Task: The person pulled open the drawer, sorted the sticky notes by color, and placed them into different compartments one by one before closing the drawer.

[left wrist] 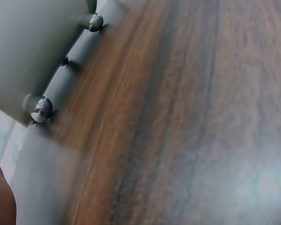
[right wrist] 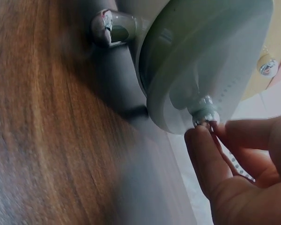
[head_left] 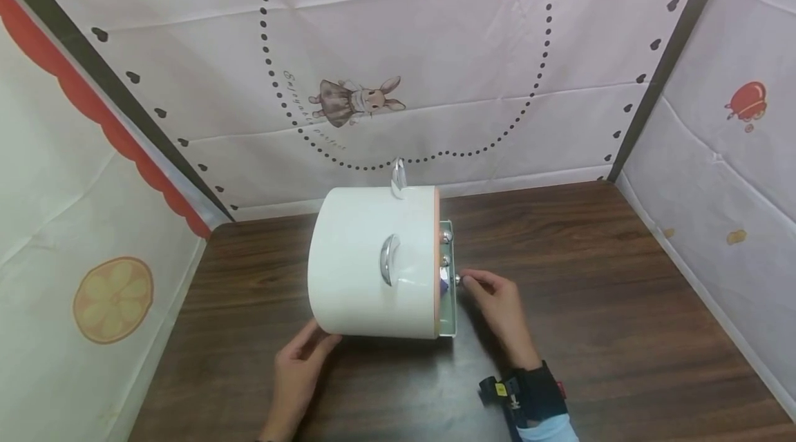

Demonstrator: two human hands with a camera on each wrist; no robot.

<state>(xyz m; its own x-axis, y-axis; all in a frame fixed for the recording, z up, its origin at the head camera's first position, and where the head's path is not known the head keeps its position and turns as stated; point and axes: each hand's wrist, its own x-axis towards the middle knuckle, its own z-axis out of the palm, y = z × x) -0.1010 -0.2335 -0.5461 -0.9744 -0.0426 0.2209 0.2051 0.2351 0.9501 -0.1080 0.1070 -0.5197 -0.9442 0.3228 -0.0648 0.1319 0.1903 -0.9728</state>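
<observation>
A glossy white box (head_left: 361, 269) with silver handles on top stands on the table. From its right side a pale green drawer (head_left: 448, 321) sticks out a little, with something purple (head_left: 444, 286) showing in it. My right hand (head_left: 505, 311) pinches the drawer's silver knob (right wrist: 206, 116) between thumb and fingertips. At the box's near left corner is my left hand (head_left: 295, 367), its thumb and fingers extended against the lower edge; the box hides some fingertips. Round metal feet (left wrist: 41, 110) under the box show in the left wrist view.
Dark wood-grain tabletop (head_left: 591, 290) surrounds the box. A printed cloth wall (head_left: 460, 69) rises behind it, with side walls at left and right. Another small silver knob (right wrist: 268, 66) appears higher on the box in the right wrist view.
</observation>
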